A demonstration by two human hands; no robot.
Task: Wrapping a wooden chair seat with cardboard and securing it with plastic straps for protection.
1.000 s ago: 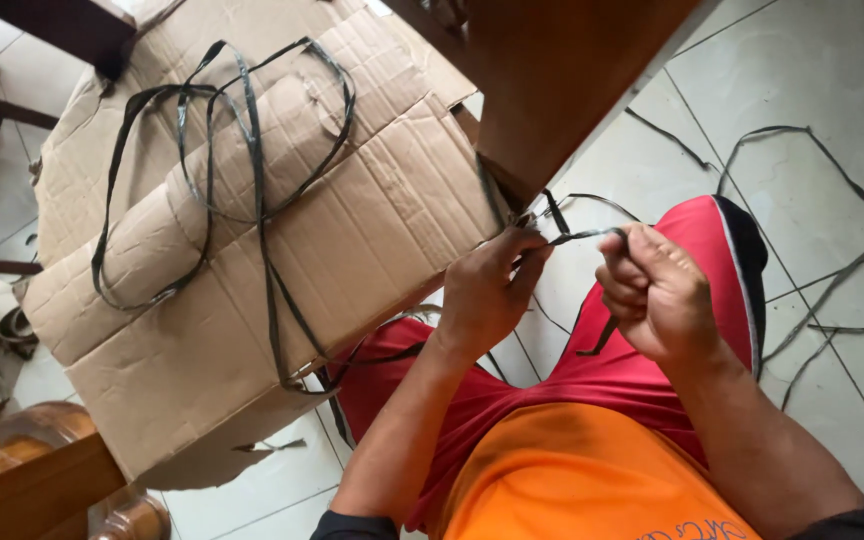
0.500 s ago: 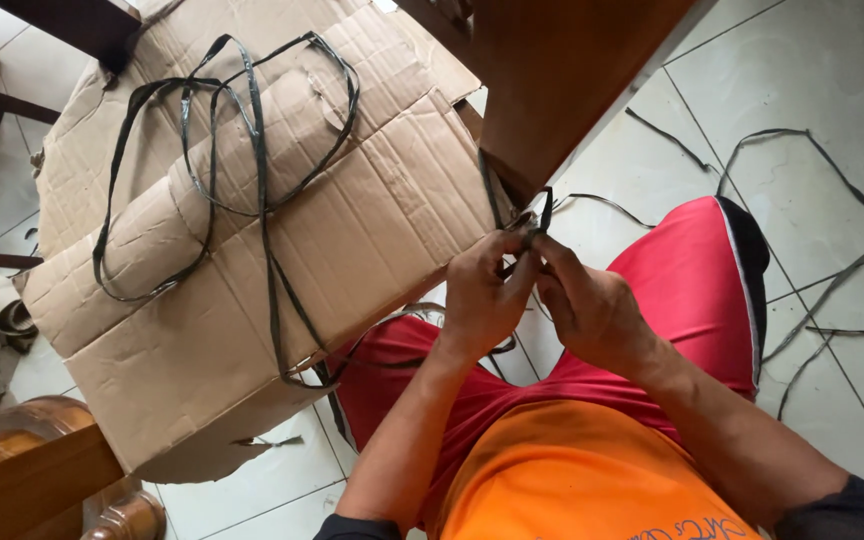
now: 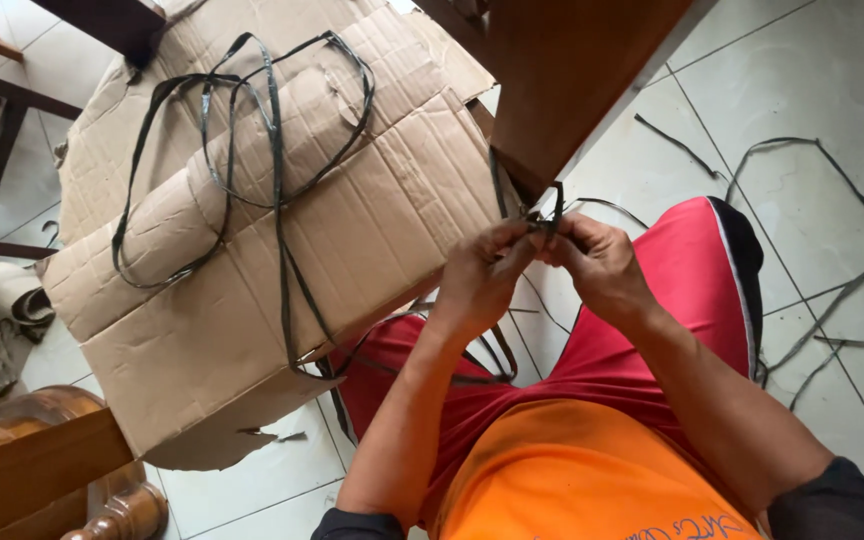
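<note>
Right now both hands meet at one small point: the left hand (image 3: 480, 275) and the right hand (image 3: 597, 262) each pinch the same dark strap (image 3: 548, 215) between thumb and fingertips, the grip of each closed tight on it with the other fingers curled in. The pinched part sits just under the corner of a brown wooden panel (image 3: 562, 80), above the person's red shorts (image 3: 672, 300), and it stands up between the fingertips as a short narrow loop.

To do this well, I judge the two grips should stay close together — a short span of strap between them gives more control than a long one — and the pull should run along the strap's length, since a flat band like this tends to twist or slip if tugged sideways. Fingertips look better kept off the strap's thin edges, which could bite under tension.

The strap itself is a thin, flat, dark grey-black band, stiff enough to hold curves. From the hands it trails down across the lap, and more of the same strapping lies in big loose loops over the creased cardboard box (image 3: 372, 240) on the left; further lengths are scattered on the pale tiled floor (image 3: 802, 90) to the right. Whether these are all one piece, I cannot tell.
</note>
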